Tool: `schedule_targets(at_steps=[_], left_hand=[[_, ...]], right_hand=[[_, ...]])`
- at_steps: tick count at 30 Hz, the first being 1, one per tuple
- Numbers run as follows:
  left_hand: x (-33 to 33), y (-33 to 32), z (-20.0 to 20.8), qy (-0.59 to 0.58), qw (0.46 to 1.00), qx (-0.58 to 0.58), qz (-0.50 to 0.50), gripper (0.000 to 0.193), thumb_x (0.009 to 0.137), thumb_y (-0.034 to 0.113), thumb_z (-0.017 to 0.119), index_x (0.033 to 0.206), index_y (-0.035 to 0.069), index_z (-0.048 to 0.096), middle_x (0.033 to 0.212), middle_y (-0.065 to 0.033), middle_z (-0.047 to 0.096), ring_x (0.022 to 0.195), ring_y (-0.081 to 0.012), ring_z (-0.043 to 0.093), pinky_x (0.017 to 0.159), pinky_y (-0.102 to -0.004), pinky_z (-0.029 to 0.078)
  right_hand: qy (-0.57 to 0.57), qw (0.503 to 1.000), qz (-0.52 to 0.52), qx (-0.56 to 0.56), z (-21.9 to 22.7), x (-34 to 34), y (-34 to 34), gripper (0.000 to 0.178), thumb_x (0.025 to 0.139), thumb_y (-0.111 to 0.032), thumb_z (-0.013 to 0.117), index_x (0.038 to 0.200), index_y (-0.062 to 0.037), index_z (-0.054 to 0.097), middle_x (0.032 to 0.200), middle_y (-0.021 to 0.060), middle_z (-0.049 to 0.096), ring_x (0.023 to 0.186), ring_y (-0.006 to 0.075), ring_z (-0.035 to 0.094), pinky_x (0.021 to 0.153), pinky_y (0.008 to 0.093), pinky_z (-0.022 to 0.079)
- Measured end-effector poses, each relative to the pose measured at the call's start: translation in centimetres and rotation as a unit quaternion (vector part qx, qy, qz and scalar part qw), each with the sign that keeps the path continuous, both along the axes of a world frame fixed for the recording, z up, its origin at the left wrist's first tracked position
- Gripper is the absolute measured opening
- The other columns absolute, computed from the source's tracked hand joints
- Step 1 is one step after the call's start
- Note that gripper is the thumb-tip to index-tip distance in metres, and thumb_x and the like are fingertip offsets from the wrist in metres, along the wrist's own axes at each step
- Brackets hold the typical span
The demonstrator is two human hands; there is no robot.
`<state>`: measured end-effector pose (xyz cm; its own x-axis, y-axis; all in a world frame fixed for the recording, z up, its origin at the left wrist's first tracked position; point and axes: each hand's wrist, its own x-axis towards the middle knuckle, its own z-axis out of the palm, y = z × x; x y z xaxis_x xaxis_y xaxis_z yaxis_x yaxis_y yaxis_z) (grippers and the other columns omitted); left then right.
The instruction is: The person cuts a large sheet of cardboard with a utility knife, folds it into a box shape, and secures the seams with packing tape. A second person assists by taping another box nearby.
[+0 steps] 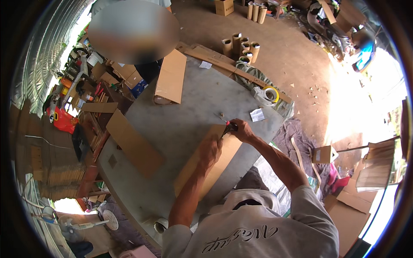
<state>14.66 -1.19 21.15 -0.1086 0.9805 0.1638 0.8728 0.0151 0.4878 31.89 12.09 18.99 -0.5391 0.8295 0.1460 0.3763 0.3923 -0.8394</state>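
Note:
A long brown cardboard box [220,167] lies slantwise on the grey table [172,124] in front of me. My left hand [210,149] is closed at its far end, with the fingertips partly hidden. Just to the right, my right hand [242,130] grips a small black tool with a red part [228,124], held over the same end of the box. The tool's dark tip points down towards my left hand; its exact kind is too small to tell.
Flat cardboard [133,144] lies left on the table, another long box [171,77] beyond it. Tape rolls [269,94] and a white paper slip [257,115] sit by the right edge. A person [129,8] stands across the table. Cardboard tubes [245,45] stand on the floor.

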Motion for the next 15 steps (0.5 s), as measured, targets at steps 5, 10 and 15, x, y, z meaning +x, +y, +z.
schedule_targets(at_steps=[5,10,15], left_hand=[[-1.8,-3.5,-1.1,0.028,0.999,0.009,-0.025,0.033,0.096,0.026,0.061,0.115,-0.002,0.058,0.109,-0.0236,0.063,0.101,-0.0402,0.062,0.09,-0.0462,0.049],[-1.7,-13.9,3.7,0.009,0.984,0.111,0.139,0.047,0.089,0.013,0.068,0.127,-0.007,0.05,0.132,-0.0247,0.055,0.118,-0.0419,0.054,0.104,-0.0517,0.04],[-4.5,-30.7,-5.1,-0.132,0.896,-0.015,0.425,0.045,0.095,0.028,0.064,0.123,-0.005,0.049,0.124,-0.0227,0.053,0.105,-0.0327,0.054,0.099,-0.0441,0.041]], right_hand=[[0.061,0.948,-0.311,0.03,-0.2,3.2,5.9,0.008,0.084,-0.009,0.065,0.087,-0.0018,0.063,0.071,0.0153,0.067,0.065,0.0305,0.065,0.061,0.0393,0.049],[-0.063,0.985,-0.117,0.111,-3.9,8.7,3.0,0.03,0.077,-0.008,0.076,0.106,-0.0026,0.07,0.079,0.0149,0.07,0.07,0.0319,0.069,0.066,0.0402,0.054],[0.037,0.938,-0.07,-0.339,-7.1,5.3,-2.2,0.03,0.085,-0.017,0.076,0.113,-0.0071,0.07,0.077,-0.0002,0.065,0.058,0.0085,0.059,0.05,0.0252,0.046]])
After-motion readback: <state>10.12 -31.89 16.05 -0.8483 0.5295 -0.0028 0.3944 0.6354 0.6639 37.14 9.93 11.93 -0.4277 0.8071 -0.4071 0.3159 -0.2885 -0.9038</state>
